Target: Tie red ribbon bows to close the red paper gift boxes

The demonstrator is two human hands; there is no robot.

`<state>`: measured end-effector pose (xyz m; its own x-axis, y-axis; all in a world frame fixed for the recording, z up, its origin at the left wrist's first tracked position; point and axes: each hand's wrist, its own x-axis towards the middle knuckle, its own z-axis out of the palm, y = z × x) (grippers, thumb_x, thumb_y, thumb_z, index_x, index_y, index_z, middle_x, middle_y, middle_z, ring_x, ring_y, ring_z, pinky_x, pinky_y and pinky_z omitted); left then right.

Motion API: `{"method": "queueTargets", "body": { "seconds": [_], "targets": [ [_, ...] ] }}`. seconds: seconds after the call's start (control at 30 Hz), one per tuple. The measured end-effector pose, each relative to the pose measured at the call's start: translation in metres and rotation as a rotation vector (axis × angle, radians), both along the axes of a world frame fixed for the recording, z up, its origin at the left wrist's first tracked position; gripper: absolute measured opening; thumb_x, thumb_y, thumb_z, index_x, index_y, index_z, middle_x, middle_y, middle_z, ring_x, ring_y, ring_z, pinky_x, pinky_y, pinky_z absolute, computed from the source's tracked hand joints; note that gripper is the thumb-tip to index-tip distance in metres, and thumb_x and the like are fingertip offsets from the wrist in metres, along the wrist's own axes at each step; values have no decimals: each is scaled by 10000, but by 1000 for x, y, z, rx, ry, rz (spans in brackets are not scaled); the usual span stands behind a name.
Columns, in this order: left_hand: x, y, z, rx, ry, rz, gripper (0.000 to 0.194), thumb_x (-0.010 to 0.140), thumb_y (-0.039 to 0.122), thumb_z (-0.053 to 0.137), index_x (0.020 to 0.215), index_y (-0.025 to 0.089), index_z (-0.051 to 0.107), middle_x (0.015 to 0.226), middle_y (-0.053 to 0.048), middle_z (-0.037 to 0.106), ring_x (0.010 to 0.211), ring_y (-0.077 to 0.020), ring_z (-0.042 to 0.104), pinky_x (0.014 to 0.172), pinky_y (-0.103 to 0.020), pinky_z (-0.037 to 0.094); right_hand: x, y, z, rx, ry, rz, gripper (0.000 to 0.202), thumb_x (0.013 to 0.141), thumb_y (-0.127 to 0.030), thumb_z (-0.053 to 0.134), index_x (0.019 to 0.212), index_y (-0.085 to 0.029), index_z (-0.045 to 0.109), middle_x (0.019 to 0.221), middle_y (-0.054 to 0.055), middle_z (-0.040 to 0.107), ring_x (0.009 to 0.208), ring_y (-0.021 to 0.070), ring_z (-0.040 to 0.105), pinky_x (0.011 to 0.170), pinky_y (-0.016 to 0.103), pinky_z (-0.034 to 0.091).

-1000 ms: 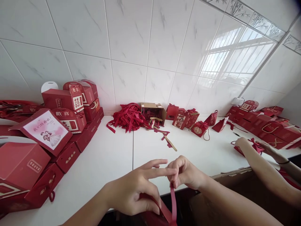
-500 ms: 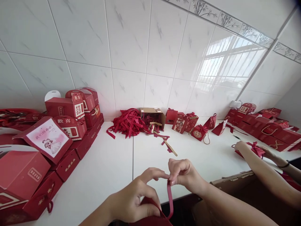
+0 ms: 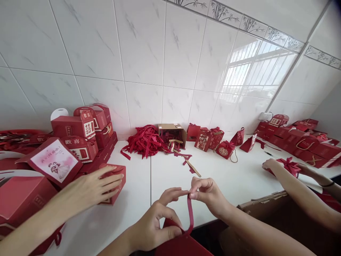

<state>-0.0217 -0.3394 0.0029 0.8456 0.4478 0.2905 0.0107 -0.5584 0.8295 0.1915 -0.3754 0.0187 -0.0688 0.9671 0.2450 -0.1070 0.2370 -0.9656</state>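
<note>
The small cardboard box (image 3: 183, 136) lies open on its side near the tiled wall (image 3: 144, 57), and well in front of it, at the near edge of the white table (image 3: 135, 192), the person's left hand (image 3: 153, 225) grips a dark red carrier (image 3: 183, 248). Its thumb and bent fingers are clamped on the carrier's upper edge, which passes between them, while the body of the carrier extends below and to the right of the thumb. The other left fingers reach out toward the right fingertips; whether they touch the ribbon cannot be told. The right hand (image 3: 209, 197), also in front of the cardboard box, has its thumb and forefinger pinched together on the top end of a red ribbon (image 3: 190, 213), which hangs in a curve from them down to the carrier's edge. Left of the cardboard box lies a heap of red ribbons (image 3: 145, 142), and farther left stand stacked red gift boxes (image 3: 74, 128). In front of these, another person's hand (image 3: 90, 188) rests its spread fingers on a small red box (image 3: 114, 185). Right of the cardboard box stand small red bags (image 3: 204, 140), and farther right a co-worker's hands (image 3: 271, 165) hold a bow-topped box (image 3: 289, 167).
</note>
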Motion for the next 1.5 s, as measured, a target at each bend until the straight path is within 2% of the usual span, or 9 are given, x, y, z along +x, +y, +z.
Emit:
{"method": "queueTargets", "body": {
  "seconds": [0.1,0.3,0.43,0.6,0.83,1.03,1.13,1.3,1.5],
  "targets": [
    [-3,3,2,-9,-25,38,83,771,285,656,784,250,730,1431,-29,415,1393,-300,164,1101,-520,218,7,0,5,24,37,44,51,660,-257,787,656,-275,740,568,-27,513,613,125,446,609,281,355],
    [-12,18,18,-170,-225,338,137,811,252,611,718,215,704,1017,-76,692,968,-215,637,832,-338,514,16,-18,30,185,-41,228,89,654,-245,798,705,-303,755,543,-15,571,600,138,443,587,292,355],
    [-5,13,26,-51,-316,545,127,794,224,626,692,198,698,829,-46,706,756,-158,663,687,-257,539,3,-30,41,279,-309,205,148,673,-200,786,752,-323,762,682,10,634,711,155,528,751,339,407],
    [9,-5,31,199,-374,484,107,765,121,636,772,190,717,834,-38,721,752,-142,678,696,-226,554,-11,-24,32,311,-496,-54,28,718,-272,746,703,-291,759,1097,73,577,1152,262,457,975,438,351],
    [16,-12,31,361,-447,418,161,750,44,629,825,161,710,849,-61,719,749,-142,686,676,-207,571,-10,-20,21,410,-533,-187,47,740,-278,723,706,-301,744,1138,57,554,1149,271,467,1014,499,314],
    [17,-15,28,377,-469,332,223,756,14,612,905,158,694,902,-74,707,793,-149,684,711,-217,571,-11,-21,19,408,-440,-203,49,740,-260,727,774,-290,708,1083,45,589,1078,240,533,937,418,399],
    [19,-15,25,337,-475,319,249,782,30,598,955,191,676,948,-56,688,853,-149,667,755,-230,559,-11,-19,14,311,-312,-174,319,700,-276,758,991,-271,628,1049,49,624,994,219,579,870,368,446],
    [18,-9,12,285,-492,441,356,830,124,534,1169,235,534,1135,-96,558,1061,-223,545,816,-339,519,-11,-14,7,100,-177,-151,263,698,-356,739,638,-195,540,618,-12,585,577,130,537,552,255,440],
    [6,2,7,712,-274,369,359,689,75,564,998,252,601,1319,-107,387,1163,-322,377,933,-520,368,-9,-10,7,33,-189,-281,336,670,-423,737,600,-194,500,590,-13,541,539,122,478,505,252,404]
  ]
}}
